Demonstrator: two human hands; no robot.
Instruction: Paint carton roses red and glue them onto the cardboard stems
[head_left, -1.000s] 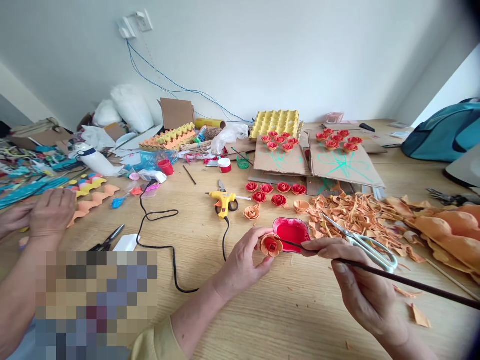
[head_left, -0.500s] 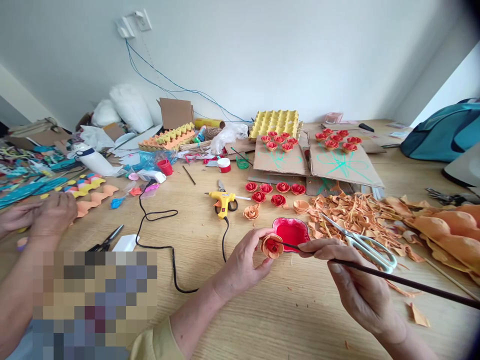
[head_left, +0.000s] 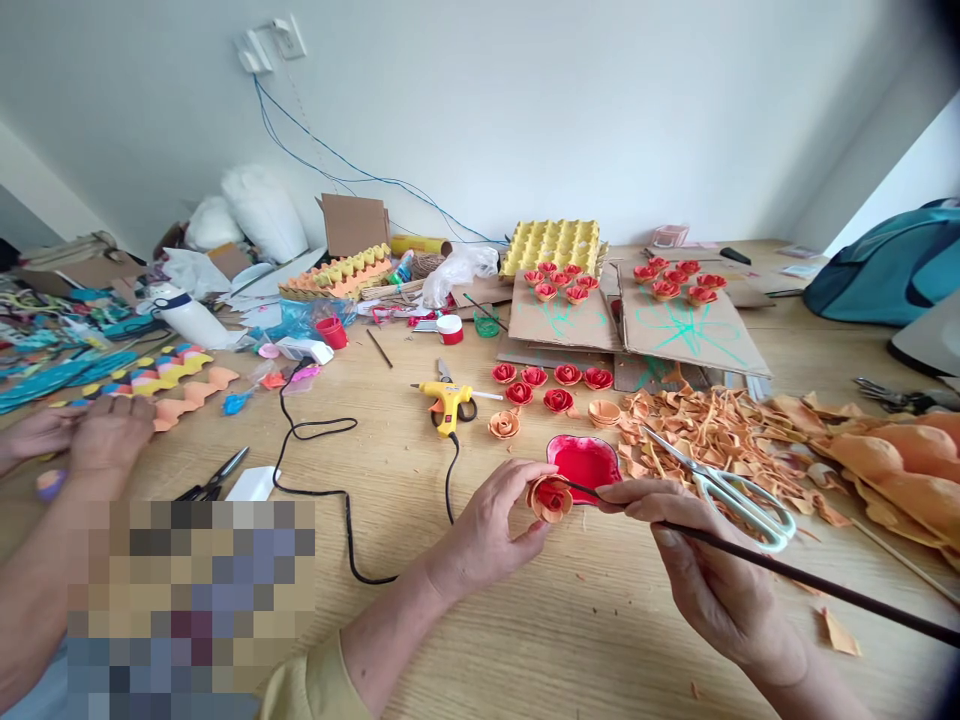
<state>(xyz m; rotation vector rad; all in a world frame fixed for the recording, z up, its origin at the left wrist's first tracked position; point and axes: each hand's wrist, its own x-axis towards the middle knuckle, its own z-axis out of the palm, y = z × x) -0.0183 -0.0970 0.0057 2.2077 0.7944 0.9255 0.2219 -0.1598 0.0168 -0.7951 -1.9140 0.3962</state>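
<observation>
My left hand (head_left: 491, 530) is closed on an orange paper-pulp flower (head_left: 550, 498), its centre painted red and its outer petals still orange in colour. Between the fingers of my right hand (head_left: 712, 560) is a long dark paintbrush (head_left: 795, 575), its tip touching the flower's inner petals. Just behind the flower lies a shallow dish of red paint (head_left: 585, 470). Several red-painted flowers (head_left: 558, 401) stand in rows beyond it, near an unpainted orange flower (head_left: 504, 425) and a plain orange cup (head_left: 604, 413).
White-handled scissors (head_left: 742, 505) and orange scraps (head_left: 675, 430) lie at right. A yellow glue gun (head_left: 448, 400) trails a black cord. Cardboard sheets (head_left: 686, 335) carry more red flowers. At left, a co-worker's hands (head_left: 112, 435) are by egg-carton strips (head_left: 199, 398).
The flower has turned slightly in my left hand and shifted a little right, the brush tip staying at its petals. The co-worker's hands moved slightly, and a purple piece shows more beside them.
</observation>
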